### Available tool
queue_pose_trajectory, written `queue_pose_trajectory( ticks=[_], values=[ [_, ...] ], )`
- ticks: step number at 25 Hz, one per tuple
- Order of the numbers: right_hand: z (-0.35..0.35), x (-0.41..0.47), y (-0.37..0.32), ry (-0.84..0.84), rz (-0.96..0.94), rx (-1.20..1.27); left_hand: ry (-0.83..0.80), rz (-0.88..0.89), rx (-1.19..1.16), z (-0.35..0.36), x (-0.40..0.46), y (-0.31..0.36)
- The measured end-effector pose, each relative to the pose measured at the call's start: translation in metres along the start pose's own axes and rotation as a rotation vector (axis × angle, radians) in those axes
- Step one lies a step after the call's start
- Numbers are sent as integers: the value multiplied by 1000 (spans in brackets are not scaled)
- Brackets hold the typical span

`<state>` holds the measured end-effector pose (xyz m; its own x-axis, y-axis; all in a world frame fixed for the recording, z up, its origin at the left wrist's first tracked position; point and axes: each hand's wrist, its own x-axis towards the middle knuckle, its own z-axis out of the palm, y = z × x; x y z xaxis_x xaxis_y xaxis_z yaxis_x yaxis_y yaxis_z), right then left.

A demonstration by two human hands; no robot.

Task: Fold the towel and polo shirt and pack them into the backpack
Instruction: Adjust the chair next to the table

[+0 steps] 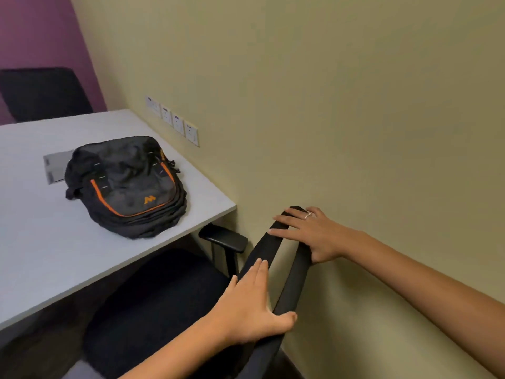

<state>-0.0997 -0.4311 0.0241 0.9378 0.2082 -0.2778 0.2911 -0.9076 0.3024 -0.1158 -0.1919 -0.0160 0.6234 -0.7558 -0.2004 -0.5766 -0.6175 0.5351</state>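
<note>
I see the grey bench (41, 242) cut off at the frame's left, smooth laminate w/ a flat grey plate partly hidden behind the backpack (125, 184). The backpack, black fabric w/ orange trim, lies flat and slumped near the bench's right edge. Beside the bench, a black chair (153, 305), backrest edge-on. My left hand (246, 313) rests on the backrest, fingers straight, thumb hooked around. My right hand (308, 233) lies over its top, fingers extended. Towel & shirt: can't see.
</note>
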Motion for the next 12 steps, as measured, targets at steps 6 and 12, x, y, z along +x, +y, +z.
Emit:
queue_pose_trajectory(
  ticks=[6,12],
  values=[
    [28,4,-5,218,-299,138,90,-254,99,6,-60,2],
    [39,4,-35,479,-442,236,352,-354,256,10,-120,-2]
  ],
)
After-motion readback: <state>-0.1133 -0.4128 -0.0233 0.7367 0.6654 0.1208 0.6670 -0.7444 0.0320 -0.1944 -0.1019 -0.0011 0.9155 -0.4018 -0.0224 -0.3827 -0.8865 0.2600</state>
